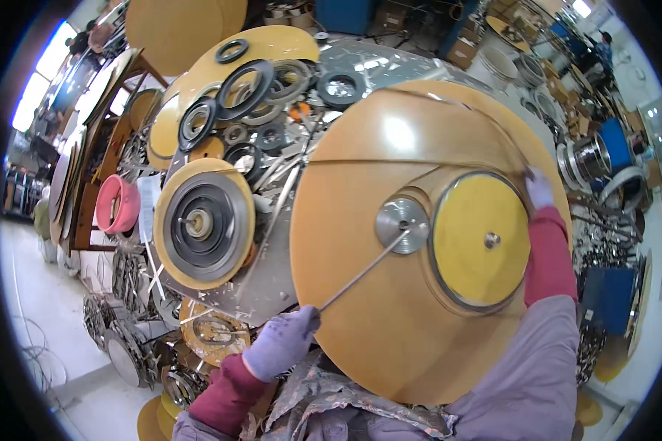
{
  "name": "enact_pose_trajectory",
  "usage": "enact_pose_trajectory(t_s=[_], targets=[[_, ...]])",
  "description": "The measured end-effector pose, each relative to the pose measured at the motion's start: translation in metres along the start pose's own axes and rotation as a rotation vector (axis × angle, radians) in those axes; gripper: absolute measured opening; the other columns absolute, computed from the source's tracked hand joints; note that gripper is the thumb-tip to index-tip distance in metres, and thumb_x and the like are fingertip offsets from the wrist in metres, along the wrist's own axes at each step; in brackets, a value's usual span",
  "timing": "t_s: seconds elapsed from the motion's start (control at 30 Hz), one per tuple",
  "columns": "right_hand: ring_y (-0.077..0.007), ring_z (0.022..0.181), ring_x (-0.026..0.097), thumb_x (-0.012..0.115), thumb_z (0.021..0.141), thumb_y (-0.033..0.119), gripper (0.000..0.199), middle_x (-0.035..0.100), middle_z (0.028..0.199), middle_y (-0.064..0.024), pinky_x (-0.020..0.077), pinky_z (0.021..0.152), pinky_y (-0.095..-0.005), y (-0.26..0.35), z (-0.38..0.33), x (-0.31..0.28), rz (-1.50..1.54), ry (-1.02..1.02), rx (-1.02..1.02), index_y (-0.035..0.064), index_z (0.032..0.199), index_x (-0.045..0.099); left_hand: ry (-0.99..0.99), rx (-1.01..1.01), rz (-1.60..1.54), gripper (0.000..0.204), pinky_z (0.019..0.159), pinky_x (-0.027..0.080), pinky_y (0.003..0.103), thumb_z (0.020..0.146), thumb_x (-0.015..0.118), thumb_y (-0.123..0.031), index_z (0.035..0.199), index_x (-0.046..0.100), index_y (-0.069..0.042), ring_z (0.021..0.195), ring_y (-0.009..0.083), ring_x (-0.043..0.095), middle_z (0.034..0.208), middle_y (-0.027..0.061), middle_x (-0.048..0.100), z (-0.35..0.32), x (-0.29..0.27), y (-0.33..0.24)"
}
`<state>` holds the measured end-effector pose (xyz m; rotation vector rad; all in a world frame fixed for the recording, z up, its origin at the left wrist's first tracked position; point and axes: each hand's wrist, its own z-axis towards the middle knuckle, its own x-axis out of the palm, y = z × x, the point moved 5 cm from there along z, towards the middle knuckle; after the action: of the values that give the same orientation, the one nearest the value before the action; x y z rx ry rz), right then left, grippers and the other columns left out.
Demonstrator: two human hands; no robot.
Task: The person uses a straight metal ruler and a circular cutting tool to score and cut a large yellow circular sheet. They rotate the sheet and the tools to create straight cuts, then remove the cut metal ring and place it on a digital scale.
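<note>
left hand (pixel 281 342) gripping thin metal rod (pixel 364 268) toward hub (pixel 401 224); right hand (pixel 538 188) holding wooden disc (pixel 390 323) edge at two o'clock.

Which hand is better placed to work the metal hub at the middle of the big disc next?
Left. The left hand already grips the thin metal rod, whose tip rests at the metal hub. The right hand is out at the far edge of the yellow disc, away from the hub.
</note>
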<state>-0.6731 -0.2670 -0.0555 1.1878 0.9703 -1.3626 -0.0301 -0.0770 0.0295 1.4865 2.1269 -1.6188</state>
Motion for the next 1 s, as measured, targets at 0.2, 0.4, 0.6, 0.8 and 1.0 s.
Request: enact_pose_trajectory(t_s=[0.2,0.4,0.6,0.8,1.0], targets=[[-0.0354,0.080,0.060,0.047,0.093,0.031,0.037,0.063,0.094,-0.0206,0.0474,0.071,-0.0467,-0.187,-0.415,-0.064,-0.250,0.197,0.404,0.0045,0.118,0.054,0.052,0.032,0.041,0.018,0.070,0.049,0.046,0.087,0.053,-0.009,0.102,0.056,0.001,0.086,0.0419,0.061,0.089,0.0235,0.064,0.002,-0.006,0.005],[-0.0140,0.062,0.056,0.052,0.091,0.033,0.045,0.063,0.085,-0.0073,0.0448,0.055,-0.0291,0.040,-0.547,-0.176,0.796,0.160,1.124,0.0080,0.128,0.051,-0.006,0.132,0.060,0.018,0.065,0.049,0.043,0.088,0.056,-0.012,0.098,0.059,0.003,0.074,0.0415,0.062,0.083,0.0245,0.063,-0.002,-0.023,0.012],[-0.0093,0.059,0.051,0.062,0.082,0.029,0.055,0.057,0.079,-0.0006,0.0397,0.052,-0.0225,0.134,-0.607,-0.227,1.155,0.408,1.214,0.0007,0.128,0.050,-0.011,0.240,0.170,0.016,0.069,0.046,0.045,0.086,0.056,-0.011,0.093,0.059,0.004,0.081,0.0422,0.060,0.082,0.0252,0.062,0.006,-0.032,0.030],[-0.0083,0.061,0.049,0.060,0.084,0.021,0.056,0.055,0.077,-0.0004,0.0397,0.054,-0.0218,0.243,-0.547,-0.230,1.310,0.674,1.028,-0.0043,0.132,0.046,-0.031,0.272,0.147,0.018,0.070,0.046,0.047,0.087,0.056,-0.014,0.088,0.058,0.004,0.083,0.0436,0.058,0.083,0.0258,0.061,-0.011,-0.036,0.047],[-0.0067,0.059,0.048,0.058,0.090,0.021,0.055,0.055,0.077,-0.0012,0.0394,0.050,-0.0207,0.329,-0.443,-0.184,1.444,0.462,0.912,-0.0026,0.137,0.040,-0.019,0.248,0.167,0.018,0.069,0.045,0.051,0.088,0.053,-0.016,0.089,0.054,0.001,0.080,0.0444,0.059,0.080,0.0260,0.061,-0.031,-0.030,0.050]])
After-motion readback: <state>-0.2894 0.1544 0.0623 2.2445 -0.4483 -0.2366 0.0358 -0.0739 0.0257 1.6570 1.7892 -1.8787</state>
